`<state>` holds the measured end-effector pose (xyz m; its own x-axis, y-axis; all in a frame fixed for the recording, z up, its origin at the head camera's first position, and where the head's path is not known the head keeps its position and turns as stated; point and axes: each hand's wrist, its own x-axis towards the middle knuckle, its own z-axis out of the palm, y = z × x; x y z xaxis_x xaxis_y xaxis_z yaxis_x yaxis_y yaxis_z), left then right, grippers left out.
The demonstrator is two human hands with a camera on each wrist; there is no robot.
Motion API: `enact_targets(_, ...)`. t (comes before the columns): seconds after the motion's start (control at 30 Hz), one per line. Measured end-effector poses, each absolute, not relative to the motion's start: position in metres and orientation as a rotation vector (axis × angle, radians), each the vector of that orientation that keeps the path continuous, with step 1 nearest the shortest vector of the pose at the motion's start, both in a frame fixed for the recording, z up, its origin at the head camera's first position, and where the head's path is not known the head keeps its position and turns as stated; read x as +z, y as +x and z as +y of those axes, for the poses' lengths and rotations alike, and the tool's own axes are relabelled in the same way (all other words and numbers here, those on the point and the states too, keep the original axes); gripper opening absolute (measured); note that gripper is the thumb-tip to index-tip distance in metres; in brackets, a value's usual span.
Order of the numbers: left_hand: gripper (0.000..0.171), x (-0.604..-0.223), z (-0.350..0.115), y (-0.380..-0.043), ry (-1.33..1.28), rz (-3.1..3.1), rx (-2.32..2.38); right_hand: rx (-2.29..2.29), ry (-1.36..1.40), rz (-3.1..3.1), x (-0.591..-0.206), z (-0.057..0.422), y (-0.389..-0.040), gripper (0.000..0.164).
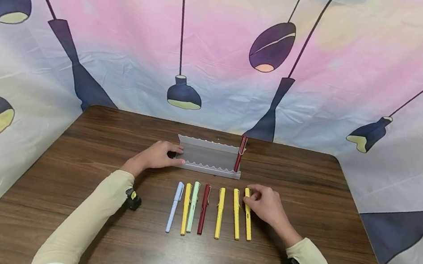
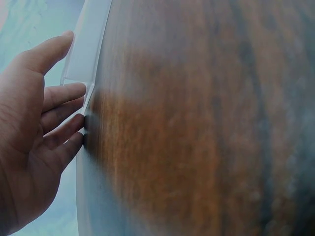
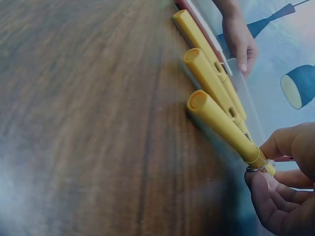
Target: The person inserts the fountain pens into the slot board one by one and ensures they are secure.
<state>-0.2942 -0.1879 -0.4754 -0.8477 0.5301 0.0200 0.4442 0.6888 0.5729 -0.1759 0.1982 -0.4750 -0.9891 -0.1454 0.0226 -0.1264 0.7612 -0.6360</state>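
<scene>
A clear pen rest (image 1: pixel 210 170) with notched edges stands beyond a row of pens, and one dark red pen (image 1: pixel 240 154) lies in its right end. My left hand (image 1: pixel 159 155) touches the rest's left end, its thumb by the front edge and fingers fairly straight in the left wrist view. At the right end of the row, my right hand (image 1: pixel 266 205) pinches the cap end of a yellow pen (image 1: pixel 249 220) between thumb and fingers. In the right wrist view, that yellow pen (image 3: pixel 224 128) points its barrel end toward the camera.
Left of the pinched pen lie two more yellow pens, a dark red pen (image 1: pixel 203 212), a light green pen (image 1: pixel 192 208), another yellow pen (image 1: pixel 185 212) and a light blue pen (image 1: pixel 174 208). The wooden table (image 1: pixel 98 242) ends at a printed curtain (image 1: pixel 224 39).
</scene>
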Motion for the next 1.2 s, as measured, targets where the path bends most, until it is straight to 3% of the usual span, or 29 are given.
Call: enact_targets(1.2,0.064,-0.477,-0.188,-0.295,0.811,2.780,0.819,-1.280,-0.355,3.075,-0.414,0.188,-0.198,0.041)
